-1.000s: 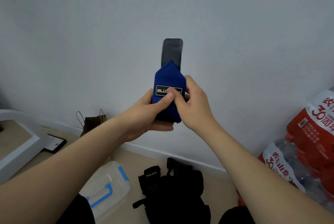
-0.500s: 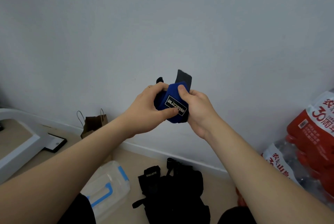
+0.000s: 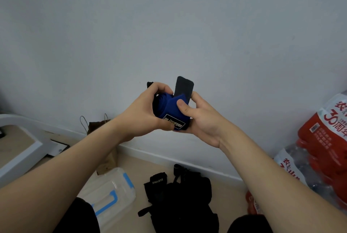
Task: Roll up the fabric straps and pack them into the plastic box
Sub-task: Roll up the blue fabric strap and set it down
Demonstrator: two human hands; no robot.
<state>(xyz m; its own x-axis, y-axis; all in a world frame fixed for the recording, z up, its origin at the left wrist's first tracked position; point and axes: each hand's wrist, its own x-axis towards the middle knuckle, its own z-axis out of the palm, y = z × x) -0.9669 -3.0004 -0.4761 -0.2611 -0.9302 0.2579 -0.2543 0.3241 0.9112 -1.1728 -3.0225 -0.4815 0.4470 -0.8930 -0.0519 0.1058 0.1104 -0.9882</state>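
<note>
A blue fabric strap (image 3: 167, 107), wound into a thick roll, is held up in front of the wall. My left hand (image 3: 143, 109) grips the roll from the left with its fingers curled over the top. My right hand (image 3: 200, 120) holds it from the right, thumb pressed on the blue fabric. A dark grey fastening tab (image 3: 183, 87) sticks up from the roll. A black label with lettering faces me on the roll's underside. The clear plastic box (image 3: 110, 197) with blue latches lies on the floor at lower left. A heap of black straps (image 3: 180, 199) lies beside it.
A brown paper bag (image 3: 97, 127) leans against the wall behind the box. Red-wrapped packs of water bottles (image 3: 323, 150) stand at the right. A white piece of furniture (image 3: 20, 150) fills the left edge. My dark-clad knees show at the bottom.
The roll has turned in my hands: the label has moved from the front down to the underside, and more of the strap is wound on, so the grey tab stands shorter.
</note>
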